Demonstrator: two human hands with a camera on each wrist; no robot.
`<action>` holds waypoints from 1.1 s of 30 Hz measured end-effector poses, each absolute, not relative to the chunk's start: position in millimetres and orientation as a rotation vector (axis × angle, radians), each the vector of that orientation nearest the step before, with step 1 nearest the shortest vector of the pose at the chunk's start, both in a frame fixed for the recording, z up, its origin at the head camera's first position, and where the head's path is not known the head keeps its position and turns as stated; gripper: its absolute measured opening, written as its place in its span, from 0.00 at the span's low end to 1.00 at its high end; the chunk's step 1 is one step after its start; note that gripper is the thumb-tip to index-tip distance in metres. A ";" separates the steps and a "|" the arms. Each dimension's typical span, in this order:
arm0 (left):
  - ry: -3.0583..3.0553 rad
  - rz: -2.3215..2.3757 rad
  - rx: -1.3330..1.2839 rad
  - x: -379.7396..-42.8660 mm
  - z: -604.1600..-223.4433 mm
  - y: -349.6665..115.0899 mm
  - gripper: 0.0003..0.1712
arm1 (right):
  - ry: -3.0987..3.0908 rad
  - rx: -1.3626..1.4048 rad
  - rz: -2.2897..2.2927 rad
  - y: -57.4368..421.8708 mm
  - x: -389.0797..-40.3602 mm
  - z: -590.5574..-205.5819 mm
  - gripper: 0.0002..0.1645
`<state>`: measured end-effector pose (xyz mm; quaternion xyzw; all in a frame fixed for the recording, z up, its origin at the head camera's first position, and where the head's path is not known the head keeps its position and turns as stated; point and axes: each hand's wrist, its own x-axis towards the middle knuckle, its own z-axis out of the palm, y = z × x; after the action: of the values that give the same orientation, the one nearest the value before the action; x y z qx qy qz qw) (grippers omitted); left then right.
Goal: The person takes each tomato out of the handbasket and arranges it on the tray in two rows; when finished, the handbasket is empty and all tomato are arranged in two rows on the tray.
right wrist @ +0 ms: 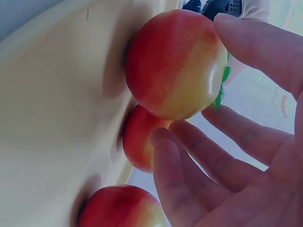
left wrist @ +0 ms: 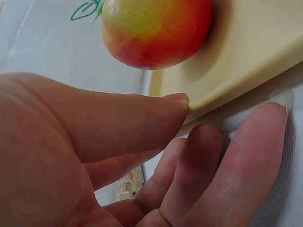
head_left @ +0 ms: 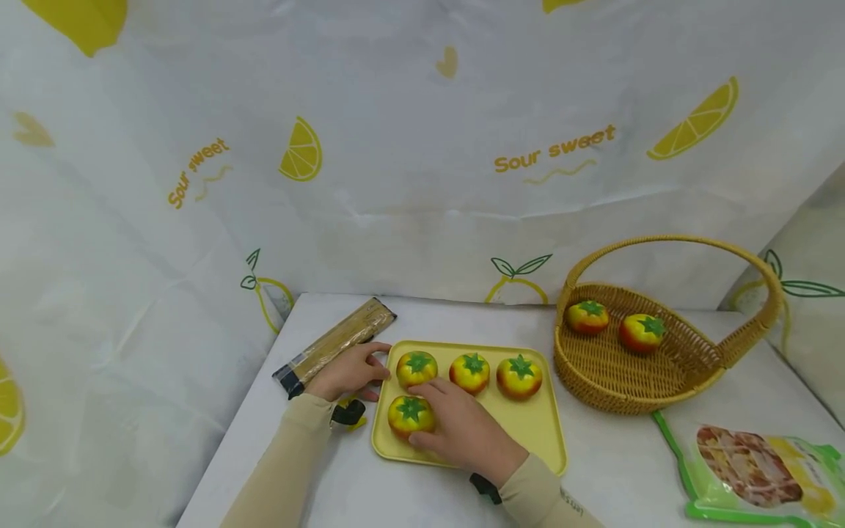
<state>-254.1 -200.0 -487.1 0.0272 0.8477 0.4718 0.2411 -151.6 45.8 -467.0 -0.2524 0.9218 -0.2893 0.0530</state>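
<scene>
My right hand (head_left: 464,431) curves over a red-and-yellow tomato (head_left: 405,422) with a green star-shaped top, at the near left of a pale yellow tray (head_left: 528,433). In the right wrist view, the thumb is at one side of this tomato (right wrist: 173,66) and the fingertips at the other, while it sits on the tray. My left hand (head_left: 350,370) is at the tray's left edge. Its thumb tip meets the rim (left wrist: 246,92) in the left wrist view, with the other fingers loosely bent just outside. Three more tomatoes (head_left: 469,373) stand in a row along the tray's far side.
To the right stands a wicker basket (head_left: 620,400) with a tall handle and two tomatoes (head_left: 642,334) inside. A green-edged printed food bag (head_left: 752,469) lies at the near right. Behind my left hand lies a long plastic-wrapped brown packet (head_left: 343,337). A lemon-print cloth hangs behind the table.
</scene>
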 end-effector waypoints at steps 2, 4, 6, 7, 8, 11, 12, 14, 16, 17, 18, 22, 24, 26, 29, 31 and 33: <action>2.321 1.287 0.079 -253.9 -486.9 -200.3 0.34 | 2.816 -0.770 -0.869 46.4 -151.8 -466.1 0.38; 2.318 1.287 0.073 -254.2 -486.4 -199.2 0.34 | 2.821 -0.760 -0.863 47.7 -151.5 -464.9 0.37; 2.315 1.285 0.074 -255.0 -485.9 -197.2 0.34 | 2.822 -0.740 -0.863 49.6 -151.0 -463.3 0.37; 2.315 1.284 0.078 -255.3 -485.8 -196.3 0.34 | 2.819 -0.727 -0.863 50.6 -150.5 -462.4 0.37; 2.312 1.285 0.078 -255.8 -485.7 -195.4 0.34 | 2.816 -0.714 -0.864 51.6 -150.1 -461.6 0.37; 2.309 1.284 0.104 -256.6 -486.4 -194.2 0.34 | 2.812 -0.687 -0.862 55.0 -149.3 -459.0 0.38; 2.307 1.287 0.109 -256.7 -487.0 -194.6 0.34 | 2.811 -0.684 -0.863 56.3 -149.1 -457.8 0.38; 2.311 1.288 0.126 -256.5 -488.2 -196.5 0.35 | 2.808 -0.687 -0.870 59.1 -149.4 -455.5 0.38; 2.310 1.295 0.122 -255.9 -489.5 -199.5 0.34 | 2.809 -0.696 -0.884 62.7 -150.1 -452.1 0.38; 2.307 1.301 0.114 -255.5 -490.0 -201.0 0.34 | 2.814 -0.703 -0.896 65.1 -150.5 -450.3 0.37; 2.306 1.303 0.110 -255.2 -490.7 -202.5 0.34 | 2.814 -0.702 -0.918 68.2 -150.7 -448.4 0.37; 2.296 1.318 0.107 -255.5 -490.0 -203.9 0.34 | 2.873 -0.676 -0.947 92.3 -150.9 -438.4 0.36; 2.297 1.317 0.116 -255.8 -489.6 -203.3 0.34 | 2.915 -0.649 -0.936 110.9 -151.2 -433.7 0.36; 2.301 1.313 0.118 -256.1 -489.5 -202.3 0.34 | 2.969 -0.612 -0.891 133.2 -151.3 -428.6 0.35; 2.306 1.306 0.123 -255.7 -489.3 -201.6 0.34 | 3.020 -0.535 -0.833 171.4 -151.6 -420.5 0.34; 2.303 1.310 0.123 -254.5 -489.3 -202.0 0.34 | 3.049 -0.484 -0.781 198.4 -151.5 -415.5 0.34; 2.303 1.308 0.124 -252.8 -489.1 -202.7 0.34 | 3.070 -0.447 -0.748 225.8 -151.4 -411.8 0.34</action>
<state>-252.8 -202.7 -489.1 0.0455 0.8426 0.4785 0.2428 -151.4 225.8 -411.8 -0.1400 0.9617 -0.2342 -0.0250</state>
